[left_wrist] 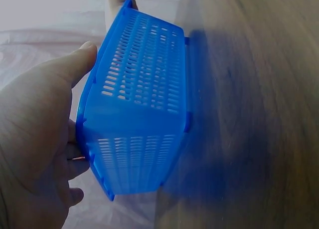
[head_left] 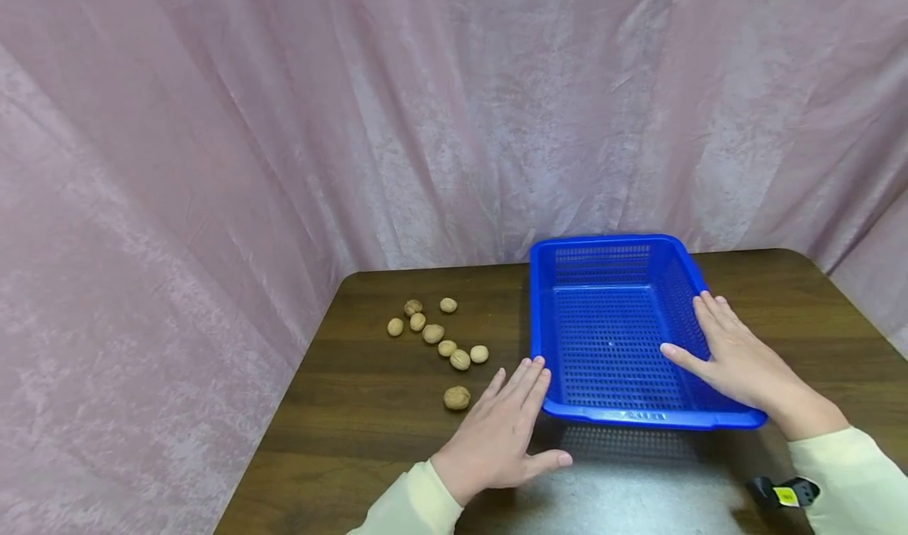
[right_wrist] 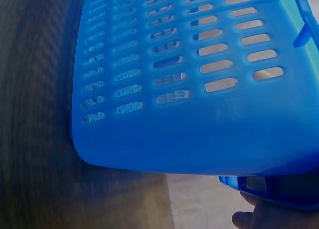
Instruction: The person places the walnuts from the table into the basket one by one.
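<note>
A blue perforated plastic basket (head_left: 615, 417) stands on the wooden table. At its near left corner, the straight fingers of my left hand (head_left: 496, 432) touch the rim, thumb spread toward me. My right hand (head_left: 745, 362) lies along the right rim with fingers extended and thumb pointing over the inside. From low down, the left wrist view shows the slotted outer walls of the basket (left_wrist: 139, 114) beside my left hand (left_wrist: 37, 129). In the right wrist view the basket wall (right_wrist: 189, 134) fills most of the picture, with fingertips (right_wrist: 242, 219) by the rim.
Several walnuts (head_left: 433, 333) lie scattered on the table left of the basket. One walnut (head_left: 457, 398) sits close to my left fingers. Behind the table (head_left: 340, 409) hangs a pink curtain (head_left: 454, 125). A black device with a yellow label (head_left: 786, 495) is by the right sleeve.
</note>
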The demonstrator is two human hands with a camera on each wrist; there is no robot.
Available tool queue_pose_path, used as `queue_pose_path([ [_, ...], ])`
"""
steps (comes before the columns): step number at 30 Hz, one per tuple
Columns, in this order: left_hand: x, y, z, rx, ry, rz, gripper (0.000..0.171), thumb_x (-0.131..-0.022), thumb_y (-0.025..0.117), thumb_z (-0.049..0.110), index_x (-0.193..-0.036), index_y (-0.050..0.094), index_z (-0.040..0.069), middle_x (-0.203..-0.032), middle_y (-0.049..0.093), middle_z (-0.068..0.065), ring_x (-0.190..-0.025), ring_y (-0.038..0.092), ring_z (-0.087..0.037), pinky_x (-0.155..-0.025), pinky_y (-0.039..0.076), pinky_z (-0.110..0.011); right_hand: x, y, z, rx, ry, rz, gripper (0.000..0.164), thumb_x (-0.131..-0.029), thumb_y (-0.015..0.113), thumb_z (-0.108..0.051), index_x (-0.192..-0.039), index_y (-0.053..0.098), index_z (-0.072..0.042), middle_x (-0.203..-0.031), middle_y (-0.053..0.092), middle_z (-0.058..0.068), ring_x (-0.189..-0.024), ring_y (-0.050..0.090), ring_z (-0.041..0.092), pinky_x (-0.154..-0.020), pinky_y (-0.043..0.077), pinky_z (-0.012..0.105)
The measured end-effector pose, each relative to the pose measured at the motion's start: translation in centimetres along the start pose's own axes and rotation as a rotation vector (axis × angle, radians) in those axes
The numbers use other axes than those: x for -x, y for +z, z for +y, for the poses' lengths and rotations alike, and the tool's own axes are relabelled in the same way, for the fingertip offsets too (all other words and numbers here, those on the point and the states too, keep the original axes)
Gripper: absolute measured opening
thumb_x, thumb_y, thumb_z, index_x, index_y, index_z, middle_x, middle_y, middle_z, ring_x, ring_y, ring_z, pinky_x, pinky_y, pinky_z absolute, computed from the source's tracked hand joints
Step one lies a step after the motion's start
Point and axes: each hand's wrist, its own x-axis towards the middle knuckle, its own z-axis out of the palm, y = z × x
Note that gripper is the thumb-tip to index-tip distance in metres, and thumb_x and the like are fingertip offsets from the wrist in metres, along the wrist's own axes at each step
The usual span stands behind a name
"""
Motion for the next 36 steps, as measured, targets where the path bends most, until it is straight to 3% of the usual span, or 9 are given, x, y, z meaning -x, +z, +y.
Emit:
queue_pose_path([
  [6, 0.7, -0.5, -1.8, 0.025, -0.046, 0.006, 0.099, -0.086, 0.035, 0.077, -0.153, 0.020, 0.005, -0.160, 0.009, -0.008, -0.146, 0.006, -0.021, -0.114, 0.017, -0.049, -0.4, 0.1, -0.7, -0.023, -0.003, -0.008, 0.098, -0.093, 0.052, -0.056, -0.150, 0.005, 0.009, -0.155, 0.000, 0.031, -0.143, -0.013, 0.038, -0.113, 0.001, 0.058],
  [14, 3.9, -1.1, -6.7, 0.067, -0.219, -0.006, 0.099, -0.086, 0.042, 0.075, -0.153, 0.020, 0.005, -0.160, 0.012, -0.007, -0.146, 0.012, -0.023, -0.114, 0.017, -0.052, -0.8, 0.4, -2.3, -0.050, -0.031, -0.015, 0.097, -0.094, 0.051, -0.056, -0.150, 0.005, 0.009, -0.155, -0.002, 0.030, -0.143, -0.013, 0.037, -0.112, 0.001, 0.059],
  [21, 6.5, -0.1, -10.0, 0.107, -0.309, -0.055, 0.096, -0.087, 0.052, 0.067, -0.152, 0.022, 0.003, -0.159, 0.015, -0.008, -0.146, 0.013, -0.025, -0.113, 0.016, -0.056, -1.0, 0.8, -3.6, -0.082, -0.040, -0.030, 0.097, -0.094, 0.050, -0.057, -0.150, 0.005, 0.008, -0.156, -0.002, 0.028, -0.143, -0.013, 0.037, -0.112, 0.002, 0.060],
  [27, 6.9, 0.4, -10.8, 0.135, -0.317, -0.078, 0.091, -0.086, 0.058, 0.063, -0.150, 0.031, 0.004, -0.156, 0.027, -0.010, -0.144, 0.020, -0.026, -0.113, 0.019, -0.053, -1.0, 0.7, -3.8, -0.113, -0.035, -0.035, 0.095, -0.095, 0.048, -0.055, -0.150, 0.003, 0.008, -0.156, -0.004, 0.028, -0.143, -0.015, 0.036, -0.113, 0.000, 0.058],
  [36, 5.8, 1.6, -11.0, 0.154, -0.264, -0.099, 0.074, -0.085, 0.066, 0.054, -0.139, 0.050, 0.005, -0.137, 0.052, -0.011, -0.129, 0.045, -0.028, -0.105, 0.037, -0.049, -1.0, 0.3, -3.7, -0.158, -0.031, -0.046, 0.092, -0.097, 0.048, -0.052, -0.150, 0.003, 0.008, -0.156, -0.005, 0.028, -0.143, -0.014, 0.036, -0.112, -0.001, 0.059],
])
